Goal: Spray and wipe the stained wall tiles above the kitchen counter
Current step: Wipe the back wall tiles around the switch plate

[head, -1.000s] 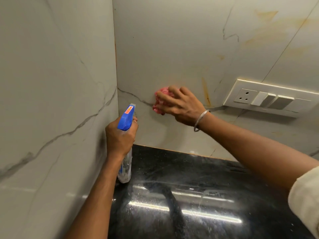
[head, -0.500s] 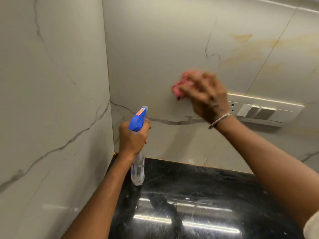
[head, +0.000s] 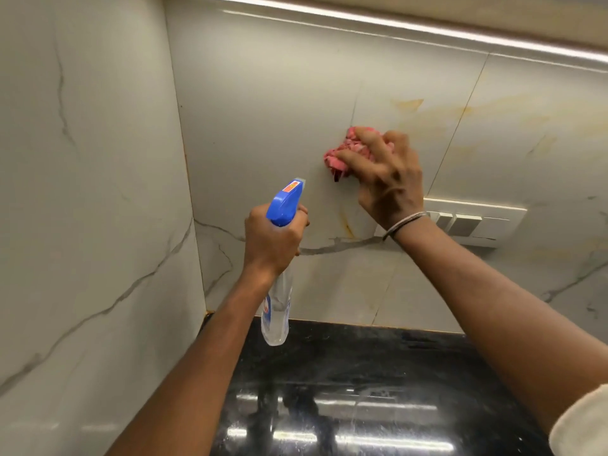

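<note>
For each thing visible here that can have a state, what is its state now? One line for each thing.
Left hand: closed around the spray bottle neck.
Spray bottle: held upright above the counter, nozzle toward the wall.
Right hand: pressing the cloth on the tile.
Pink cloth: crumpled, against the wall.
Wall tiles: yellowish stains still present.
Switch panel: partly hidden by the right wrist.
Black counter: glossy, with streaks and specks.
</note>
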